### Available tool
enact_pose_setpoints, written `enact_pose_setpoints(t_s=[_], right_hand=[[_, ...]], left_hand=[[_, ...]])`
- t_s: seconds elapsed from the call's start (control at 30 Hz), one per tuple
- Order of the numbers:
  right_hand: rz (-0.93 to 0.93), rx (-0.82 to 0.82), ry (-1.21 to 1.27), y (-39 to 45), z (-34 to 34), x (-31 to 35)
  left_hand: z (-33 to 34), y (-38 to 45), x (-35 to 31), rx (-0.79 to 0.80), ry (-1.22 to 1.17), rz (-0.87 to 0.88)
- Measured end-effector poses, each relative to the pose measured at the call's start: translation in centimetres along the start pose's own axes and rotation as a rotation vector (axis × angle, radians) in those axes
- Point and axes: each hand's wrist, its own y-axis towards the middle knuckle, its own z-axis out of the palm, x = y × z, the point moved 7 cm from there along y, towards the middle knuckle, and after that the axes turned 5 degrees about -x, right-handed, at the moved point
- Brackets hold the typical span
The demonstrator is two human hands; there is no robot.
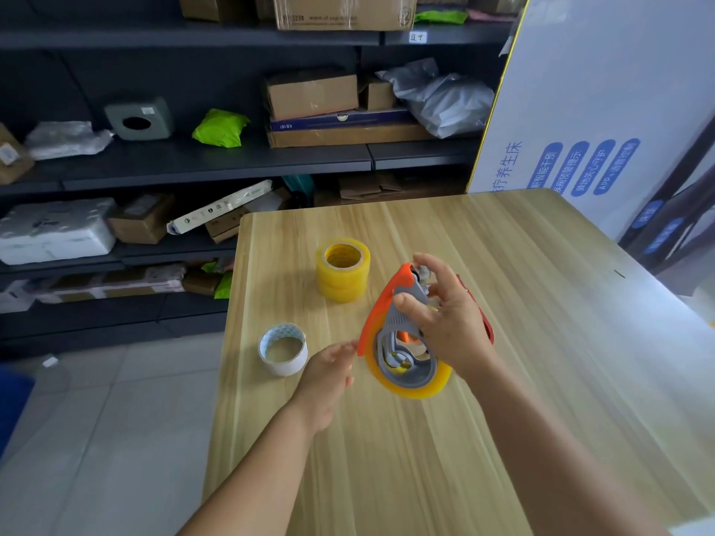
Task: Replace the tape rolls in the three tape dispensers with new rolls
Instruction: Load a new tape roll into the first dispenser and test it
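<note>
Fingers (437, 282) of right hand (450, 323) curled around orange tape dispenser (390, 303), gripping it above the table (503, 439); yellow roll (410, 384) loaded, palm hiding its far side. Left hand (329, 375) just beside dispenser, loosely spread, touching nothing. Beyond dispenser: stacked yellow rolls (343, 269); white roll (283, 349) left

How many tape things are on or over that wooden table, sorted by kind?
Yellow tape rolls in the stack: looks like 3
Yellow roll in the dispenser: 1
Used-up white roll core: 1
Orange tape dispensers, in the right hand: one clearly, with a red edge behind the hand that may be a second
Total: 6 clearly seen
</note>
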Motion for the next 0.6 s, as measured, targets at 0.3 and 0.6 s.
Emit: enact_pose_setpoints(t_s=[0.3,0.6], right_hand=[[0.048,-0.025,0.032,0.3,0.3,0.2],[0.106,-0.105,-0.022,0.6,0.3,-0.2]], left_hand=[[0.2,-0.9,1.7,-0.009,-0.139,0.021],[1.9,-1.9,3.1,0.189,0.047,0.172]])
